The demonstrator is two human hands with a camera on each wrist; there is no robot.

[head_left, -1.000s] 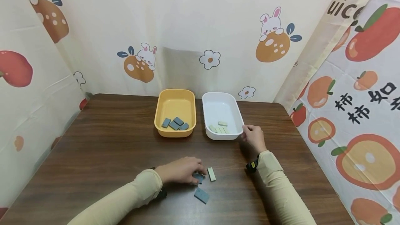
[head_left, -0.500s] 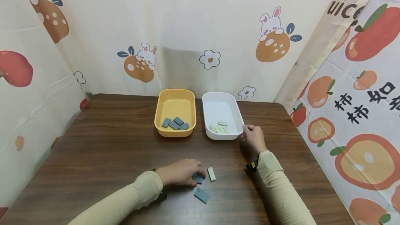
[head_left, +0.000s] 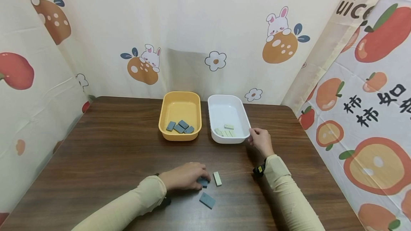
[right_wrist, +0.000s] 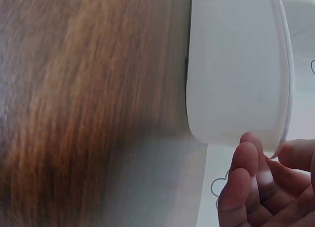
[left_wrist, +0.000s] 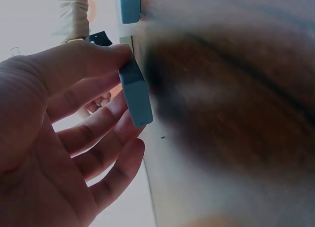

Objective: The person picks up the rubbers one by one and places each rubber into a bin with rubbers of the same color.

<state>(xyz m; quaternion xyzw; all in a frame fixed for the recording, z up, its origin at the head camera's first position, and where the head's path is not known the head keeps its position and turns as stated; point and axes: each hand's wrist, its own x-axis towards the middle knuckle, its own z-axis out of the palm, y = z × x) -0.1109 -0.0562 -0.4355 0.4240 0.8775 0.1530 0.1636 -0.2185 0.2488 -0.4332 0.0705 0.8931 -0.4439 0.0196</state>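
My left hand [head_left: 184, 176] is low over the table, pinching a blue-grey rectangular block [head_left: 203, 182] between thumb and fingers. In the left wrist view this block [left_wrist: 137, 96] stands tilted, the thumb on its near end and the fingers behind it. A second blue-grey block [head_left: 207, 200] lies flat just in front of the hand, and a narrow pale green block [head_left: 217, 179] lies to its right. At the back, my right hand [head_left: 260, 141] pinches the near right corner of a white plastic tray [head_left: 229, 140]. In the right wrist view its thumb [right_wrist: 295, 153] is at the rim, fingers beneath.
Several pale green blocks [head_left: 228, 133] lie inside the white tray. Left of it stands a yellow tray [head_left: 179, 137] with several blue-grey blocks [head_left: 179, 128]. A printed curtain [head_left: 192, 45] hangs behind the brown wooden table [head_left: 122, 145] and along both sides.
The left hand has shifted slightly left with the blue-grey block in its fingers. My right hand and both trays have stayed in place.
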